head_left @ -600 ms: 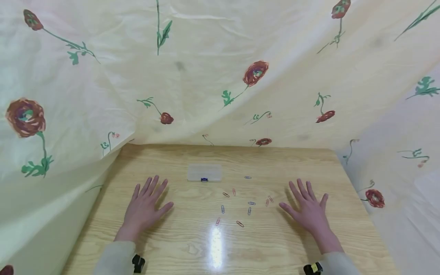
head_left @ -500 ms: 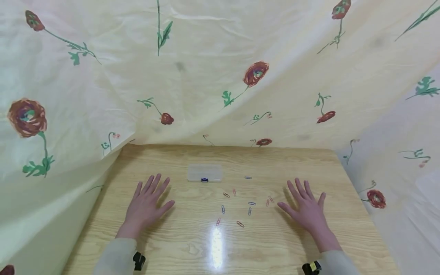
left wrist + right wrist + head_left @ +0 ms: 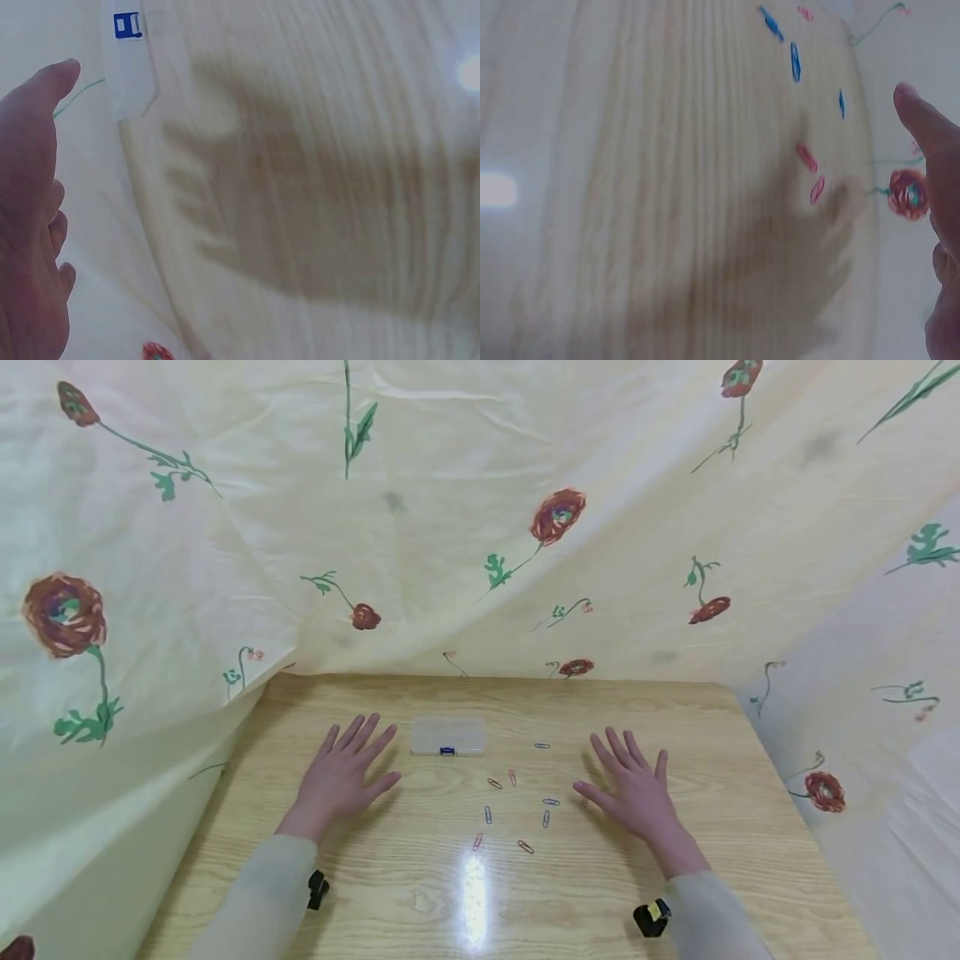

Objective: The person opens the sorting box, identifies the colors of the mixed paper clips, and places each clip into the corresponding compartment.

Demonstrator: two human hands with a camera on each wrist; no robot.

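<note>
My left hand [image 3: 339, 781] hovers over the left part of the table with its fingers spread and nothing in them. Just right of its fingertips lies a clear plastic box [image 3: 465, 735] with a blue latch [image 3: 447, 751]. On the other side my right hand [image 3: 630, 787] is also spread and holds nothing, its thumb beside the paper clips. Several clips lie scattered between the hands, among them a blue one [image 3: 546, 818], a dark red one [image 3: 526, 847] and a pink one [image 3: 477, 842]. Two pink clips, one being this clip [image 3: 806, 157], are mostly hidden under the right hand in the head view.
The wooden table [image 3: 405, 893] reaches back to a flower-printed cloth [image 3: 450, 527] that hangs behind it and along both sides. A bright light reflection shows on the tabletop near the front. A small black device sits at each wrist.
Both hands have moved forward and inward, the left toward the clear box and the right toward the paper clips, now covering the pink pair. The clips and box have stayed put.
</note>
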